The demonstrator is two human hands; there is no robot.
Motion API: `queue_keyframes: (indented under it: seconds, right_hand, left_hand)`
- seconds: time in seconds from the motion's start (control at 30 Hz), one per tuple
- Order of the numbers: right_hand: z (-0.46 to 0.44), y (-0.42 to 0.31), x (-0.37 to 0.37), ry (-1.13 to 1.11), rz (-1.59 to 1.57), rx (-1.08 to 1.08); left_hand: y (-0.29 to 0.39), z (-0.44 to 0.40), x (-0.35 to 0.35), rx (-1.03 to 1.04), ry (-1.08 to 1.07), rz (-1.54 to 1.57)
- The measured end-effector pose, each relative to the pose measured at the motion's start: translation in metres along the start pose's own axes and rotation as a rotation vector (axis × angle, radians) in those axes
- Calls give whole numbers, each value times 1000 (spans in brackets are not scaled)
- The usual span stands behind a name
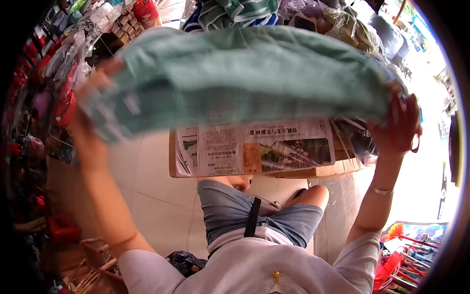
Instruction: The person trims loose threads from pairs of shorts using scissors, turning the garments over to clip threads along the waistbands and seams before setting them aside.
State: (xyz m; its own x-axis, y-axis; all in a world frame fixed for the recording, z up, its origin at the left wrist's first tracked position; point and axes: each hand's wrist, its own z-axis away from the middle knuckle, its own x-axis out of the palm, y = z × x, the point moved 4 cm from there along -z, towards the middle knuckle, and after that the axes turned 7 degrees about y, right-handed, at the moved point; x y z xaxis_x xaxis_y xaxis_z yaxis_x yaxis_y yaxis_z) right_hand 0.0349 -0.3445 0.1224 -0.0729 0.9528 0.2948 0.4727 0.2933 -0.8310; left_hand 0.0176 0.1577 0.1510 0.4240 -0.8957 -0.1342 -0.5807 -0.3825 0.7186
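Note:
A green cloth [254, 73] is stretched wide in the air in front of me, blurred by motion. Whitish marks show near its left end. My left hand [100, 81] grips that end, its fingers smeared. My right hand [396, 125] is closed on the other end, and a thin reddish loop [416, 127] shows beside it. Below the cloth, newspaper sheets [220, 152] cover a low cardboard surface [173, 154] in front of my knees. The cloth hides the far part of the newspaper.
Striped green and white cloth [240, 12] is heaped at the back. Plastic-wrapped goods [352, 32] lie at the back right. Crowded goods [63, 63] line the left side. A black plastic bag [183, 262] is on the floor, and red brush-like items [389, 269] lie at lower right.

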Motion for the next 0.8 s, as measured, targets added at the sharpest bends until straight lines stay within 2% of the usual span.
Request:
queue_keyframes:
  seconds: [0.07,0.1,0.13,0.17,0.23,0.3,0.37,0.4,0.43,0.47,0.5,0.6,0.63,0.7,0.73,0.8]
  right_hand:
    - [35,47,-24,-43,13,3]
    - [53,73,-32,-81,-118,95]
    - [69,99,-41,-112,-408,385]
    - [88,111,-40,-33,-327,441]
    - [109,118,-30,52,-253,510]
    - [112,115,-31,499,-259,823]
    - [107,115,-32,186,-360,786]
    - [108,111,-32,157,-268,758]
    - [108,106,-30,130,-178,729]
    - [110,102,-27,124,-195,738]
    - [112,97,-27,124,-37,689]
    - [119,88,-34,120,375,524]
    - [120,86,-29,207,355,434]
    - [126,81,-44,277,433,333]
    - [131,81,-55,256,444,306]
    - [135,78,-58,225,453,308]
  left_hand:
    - [-28,53,24,-112,-294,66]
    - [-64,86,27,-149,-398,-154]
    - [-87,119,35,-229,-456,-168]
    - [-103,144,42,-312,-514,-183]
    - [-114,162,44,-261,-478,-217]
    - [-109,164,43,-209,-429,-258]
    - [-103,154,45,-207,-469,-267]
    - [-98,148,44,-206,-466,-286]
    - [-91,144,45,-86,-511,-439]
    - [-85,142,46,30,-558,-591]
    - [-80,142,46,21,-564,-609]
    - [-52,137,48,168,-388,-663]
    - [-47,140,52,155,-396,-673]
    - [-42,147,61,-6,-451,-365]
    - [-39,147,69,77,-502,-418]
    - [-42,150,75,86,-536,-460]
